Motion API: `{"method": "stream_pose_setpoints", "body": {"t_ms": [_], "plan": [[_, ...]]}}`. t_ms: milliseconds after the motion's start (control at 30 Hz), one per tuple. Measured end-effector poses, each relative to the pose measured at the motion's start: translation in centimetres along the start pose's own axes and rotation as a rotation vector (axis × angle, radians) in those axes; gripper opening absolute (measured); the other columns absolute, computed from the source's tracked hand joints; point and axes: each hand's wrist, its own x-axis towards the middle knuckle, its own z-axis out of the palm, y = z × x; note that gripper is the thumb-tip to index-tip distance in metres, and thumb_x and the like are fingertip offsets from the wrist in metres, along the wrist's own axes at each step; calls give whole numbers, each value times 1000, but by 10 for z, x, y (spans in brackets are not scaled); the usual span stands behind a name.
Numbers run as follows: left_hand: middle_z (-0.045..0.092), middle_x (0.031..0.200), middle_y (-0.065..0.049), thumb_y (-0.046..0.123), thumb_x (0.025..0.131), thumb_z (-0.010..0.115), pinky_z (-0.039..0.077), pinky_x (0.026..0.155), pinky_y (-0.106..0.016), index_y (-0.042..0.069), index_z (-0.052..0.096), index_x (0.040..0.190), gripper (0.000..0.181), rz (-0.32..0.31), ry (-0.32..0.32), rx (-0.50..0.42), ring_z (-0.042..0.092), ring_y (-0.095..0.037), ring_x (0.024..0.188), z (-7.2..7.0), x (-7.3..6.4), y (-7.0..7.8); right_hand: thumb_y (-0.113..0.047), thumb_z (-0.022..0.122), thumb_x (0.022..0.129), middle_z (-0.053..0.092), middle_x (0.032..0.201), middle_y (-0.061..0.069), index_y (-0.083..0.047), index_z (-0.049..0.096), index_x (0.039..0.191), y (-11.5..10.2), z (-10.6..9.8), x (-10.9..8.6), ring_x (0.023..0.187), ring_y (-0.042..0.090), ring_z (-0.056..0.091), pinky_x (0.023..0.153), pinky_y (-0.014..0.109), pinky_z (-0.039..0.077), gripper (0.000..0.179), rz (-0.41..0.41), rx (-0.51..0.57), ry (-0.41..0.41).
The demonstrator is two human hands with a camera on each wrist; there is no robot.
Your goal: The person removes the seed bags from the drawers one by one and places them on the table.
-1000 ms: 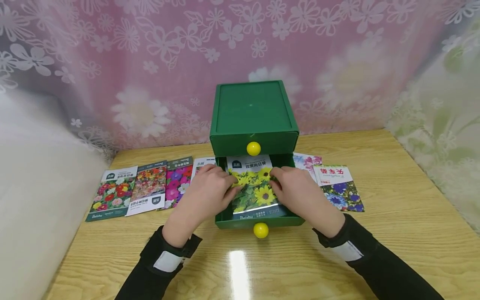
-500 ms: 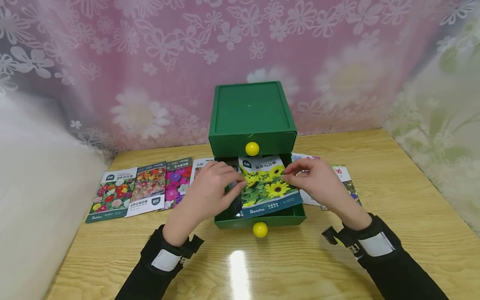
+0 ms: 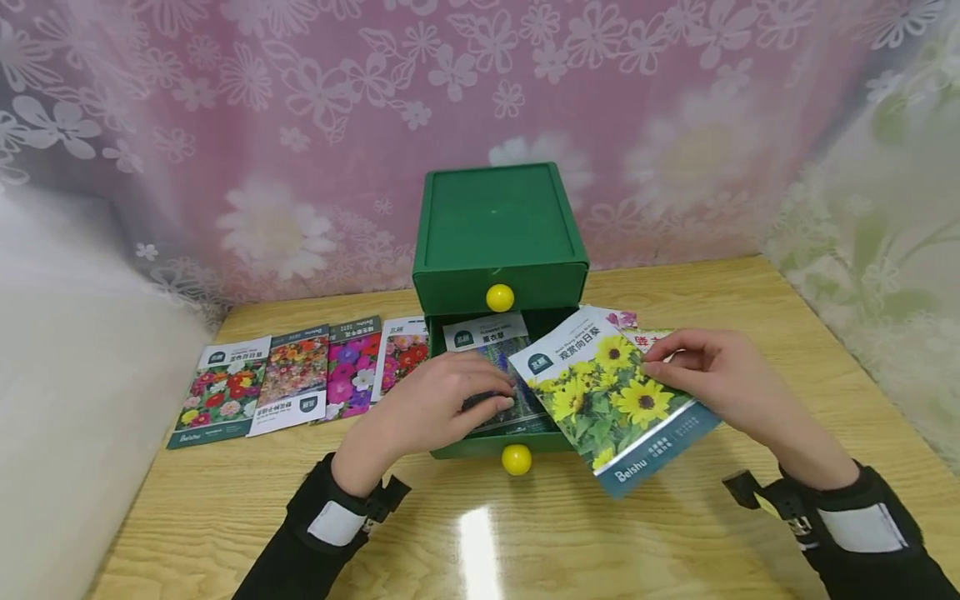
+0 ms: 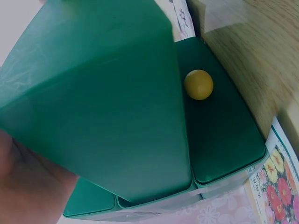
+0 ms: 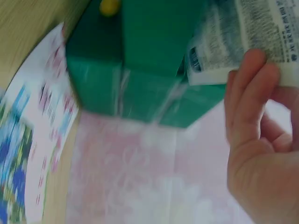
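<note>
In the head view, my right hand (image 3: 705, 379) pinches the right edge of a sunflower seed packet (image 3: 600, 400), tilted over the right front corner of the open lower drawer. The packet's printed back shows beside my fingers (image 5: 250, 93) in the right wrist view. My left hand (image 3: 431, 396) is over the drawer's left side, fingertips low over a dark seed packet (image 3: 483, 333) with purple flowers lying in the drawer. The green drawer box (image 3: 498, 217) has yellow knobs (image 3: 500, 297). The left wrist view shows part of my left hand (image 4: 32, 182) beside the drawer, fingertips hidden.
Several seed packets lie in a row left of the box, the outermost (image 3: 221, 387) with mixed red and white blooms. Behind the right hand are more packets, one with pink flowers (image 3: 622, 318). A pink floral curtain (image 3: 360, 167) hangs behind the wooden table (image 3: 247, 500).
The right hand has pulled the sunflower packet up out of the drawer to the right, uncovering the purple-flowered packet beneath. My left hand has let go of the sunflower packet and stays over the drawer.
</note>
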Motion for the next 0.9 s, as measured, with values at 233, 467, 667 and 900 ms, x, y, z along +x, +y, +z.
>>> {"method": "stream_pose_setpoints", "body": {"t_ms": [233,467,667,900], "plan": [[63,106,8,35,96,47,35,95,-23,18,68,105,28,-11,-26,17,53,-4,104,1,-3,-5,-16,63,86,65,85,0,-10,64,97,40,-37,-20,67,14,60,54,26,46,12,-28,-89,115],[64,102,10,33,94,51,34,96,-26,19,69,103,24,-33,-21,62,55,-5,100,-3,-8,-8,-32,59,89,64,97,5,-11,63,100,94,-70,-30,70,-9,51,53,28,43,24,150,-381,259],[64,100,9,32,94,52,35,95,-27,20,69,102,23,-45,-19,102,55,-6,99,-4,-9,-10,-33,54,93,60,99,24,-3,60,100,129,-75,-28,85,33,58,56,40,43,31,266,-527,300],[64,98,9,31,93,54,40,90,-25,19,69,101,21,-51,-19,89,56,-5,95,-5,-10,-10,-33,52,93,58,100,25,-2,60,100,153,-80,-21,86,39,54,58,42,41,32,290,-585,246]]}}
